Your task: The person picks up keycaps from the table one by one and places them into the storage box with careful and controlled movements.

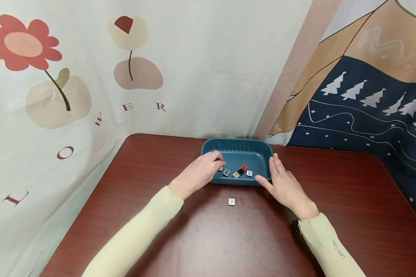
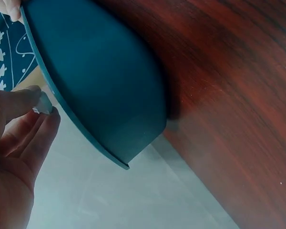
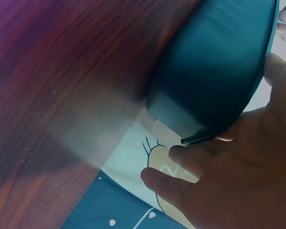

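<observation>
A dark teal tray [image 1: 240,184] stands at the back of the table with several small square keycaps in it, among them a red keycap [image 1: 244,167], a cream keycap [image 1: 236,174] and a pale keycap [image 1: 249,173]. Over its left front corner, my left hand [image 1: 202,170] pinches a pale keycap [image 2: 44,103] between thumb and fingertips, just above the rim in the left wrist view. My right hand [image 1: 287,188] rests at the tray's right end, fingers extended along the side and thumb on the front rim. One white keycap [image 1: 231,202] lies on the table in front of the tray.
The reddish-brown wooden table [image 1: 152,161] reaches back to a white printed curtain [image 1: 201,77]. On the right hangs a dark blue cloth [image 1: 360,115] with white trees.
</observation>
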Demonstrator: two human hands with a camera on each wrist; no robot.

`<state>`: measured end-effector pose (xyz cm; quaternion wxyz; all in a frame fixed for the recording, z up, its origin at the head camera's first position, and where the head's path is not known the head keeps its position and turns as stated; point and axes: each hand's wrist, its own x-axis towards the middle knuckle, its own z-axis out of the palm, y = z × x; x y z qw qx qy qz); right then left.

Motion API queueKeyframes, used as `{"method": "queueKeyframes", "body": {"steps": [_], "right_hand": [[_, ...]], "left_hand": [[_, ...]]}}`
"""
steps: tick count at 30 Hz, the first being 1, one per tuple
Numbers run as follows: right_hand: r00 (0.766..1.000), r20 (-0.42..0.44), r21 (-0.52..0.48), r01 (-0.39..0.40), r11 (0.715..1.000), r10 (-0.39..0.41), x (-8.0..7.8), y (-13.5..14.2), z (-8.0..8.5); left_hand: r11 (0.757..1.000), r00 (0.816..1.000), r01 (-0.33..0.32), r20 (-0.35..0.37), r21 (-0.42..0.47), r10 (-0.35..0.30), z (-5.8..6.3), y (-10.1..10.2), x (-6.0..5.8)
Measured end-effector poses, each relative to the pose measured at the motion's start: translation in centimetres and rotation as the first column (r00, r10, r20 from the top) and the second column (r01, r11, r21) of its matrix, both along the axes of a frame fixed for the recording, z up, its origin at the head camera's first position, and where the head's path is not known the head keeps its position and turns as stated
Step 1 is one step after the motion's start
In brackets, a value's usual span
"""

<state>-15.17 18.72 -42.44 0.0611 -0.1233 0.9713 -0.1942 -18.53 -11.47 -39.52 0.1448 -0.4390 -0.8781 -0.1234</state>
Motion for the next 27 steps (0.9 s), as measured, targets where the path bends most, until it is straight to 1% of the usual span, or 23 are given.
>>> {"method": "queueKeyframes", "body": {"steps": [5,9,12,15,17,20,23,27], "right_hand": [[1.0,0.002,-0.002,-0.001,1.0,0.001,0.0,0.0,-0.1],[1.0,0.003,-0.003,-0.002,1.0,0.002,0.0,0.1,-0.1],[1.0,0.004,-0.003,-0.003,1.0,0.003,0.0,0.1,-0.1],[1.0,0.003,-0.002,-0.004,1.0,0.004,0.0,0.1,-0.1],[1.0,0.003,-0.002,-0.005,1.0,0.005,0.0,0.0,-0.1],[1.0,-0.002,0.002,-0.005,1.0,0.005,0.0,0.0,-0.2],[1.0,-0.001,0.003,-0.004,1.0,0.004,0.0,0.0,-0.2],[1.0,0.0,0.005,-0.001,1.0,0.001,-0.1,0.0,-0.2]], "left_hand": [[0.998,0.996,-0.038,0.084,-0.047,0.041,-0.1,0.3,-0.4],[0.995,0.983,-0.072,0.161,-0.064,0.082,-0.1,0.5,-0.7],[0.992,0.975,-0.092,0.195,-0.084,0.107,-0.1,0.7,-0.9],[0.987,0.968,-0.105,0.214,-0.124,0.13,0.0,0.9,-1.2],[0.982,0.959,-0.115,0.242,-0.152,0.15,0.1,1.0,-1.4],[0.971,0.936,-0.137,0.296,-0.197,0.192,0.1,1.1,-1.7],[0.964,0.915,-0.151,0.337,-0.221,0.221,0.1,1.2,-2.1],[0.96,0.904,-0.159,0.358,-0.229,0.235,0.0,1.3,-2.5]]}}
